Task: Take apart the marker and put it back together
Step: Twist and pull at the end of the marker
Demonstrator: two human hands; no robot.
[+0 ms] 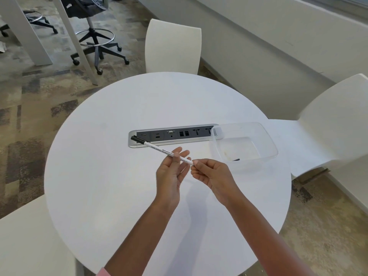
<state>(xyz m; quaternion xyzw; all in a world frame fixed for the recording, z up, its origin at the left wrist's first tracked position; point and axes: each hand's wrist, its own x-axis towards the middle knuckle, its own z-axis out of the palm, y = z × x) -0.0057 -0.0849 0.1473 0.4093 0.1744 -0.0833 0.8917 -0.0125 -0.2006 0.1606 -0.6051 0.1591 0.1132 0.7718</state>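
Note:
A white marker (157, 148) with black print and a black cap at its far left end hangs slanted above the round white table (111, 176). My right hand (211, 174) pinches its near right end between thumb and fingertips. My left hand (171, 170) sits under the barrel with its fingers spread and mostly straight, the thumb touching the barrel. A small dark piece (236, 160) lies inside the clear plastic box (266, 140) to the right; I cannot tell what it is.
A grey power and data socket strip (173, 134) is set into the table's middle, just behind the marker. White chairs stand at the far side (173, 46), at the right (334, 124) and at the near left (25, 242). A black office stool (95, 36) stands on the carpet.

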